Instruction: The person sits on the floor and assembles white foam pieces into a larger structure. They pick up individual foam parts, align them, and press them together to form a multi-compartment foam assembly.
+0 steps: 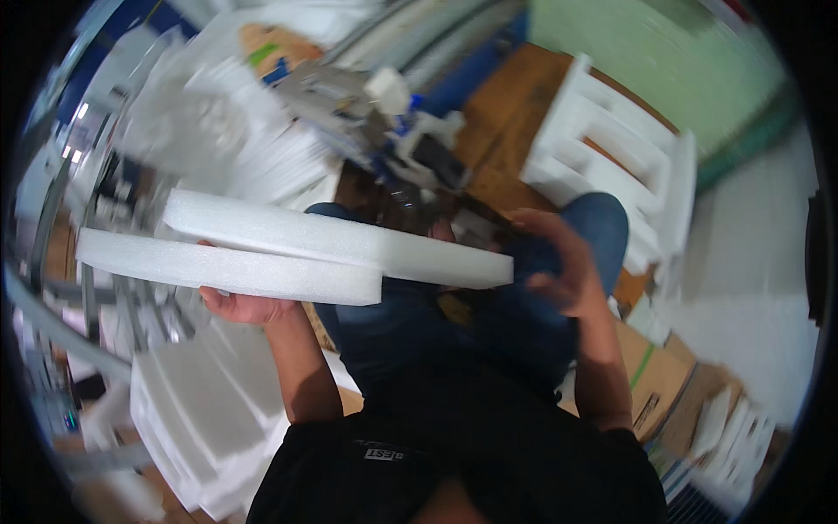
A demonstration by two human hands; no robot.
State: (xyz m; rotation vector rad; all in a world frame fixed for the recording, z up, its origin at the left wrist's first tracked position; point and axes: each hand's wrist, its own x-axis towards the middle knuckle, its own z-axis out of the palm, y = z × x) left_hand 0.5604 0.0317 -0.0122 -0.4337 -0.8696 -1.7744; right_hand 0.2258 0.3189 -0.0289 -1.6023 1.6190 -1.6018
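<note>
Wearing a black shirt (454,472) and blue trousers (375,341), the person fills the lower middle, both knees bent. A pale green panel (646,70) spans the upper right, and a whitish sheet (742,253) lies below it at the far right. White foam blocks (201,410) are heaped at the lower left; crumpled, translucent plastic sheeting (188,131) spreads above them at the upper left. A white foam tray (576,166) with cut-out recesses lies tilted on a brown wooden surface (506,100), beyond the right knee. Brown cardboard (655,367) lies to the right of the right forearm.

Two long white foam pieces are out over the lap and to its left, overlapping lengthwise and offset: the far foam piece (332,237) reaches further right, the near foam piece (236,271) further left. The left hand (253,307) has its grip closed on the near piece, thumb on the side facing the person and a fingertip showing at its far edge; whether it also supports the far piece is hidden. The right hand (567,266) has an open grip, fingers curved, just beside the far piece's right end. Smallest are some blurred blue parts (406,113) among grey equipment ahead of the knees.
</note>
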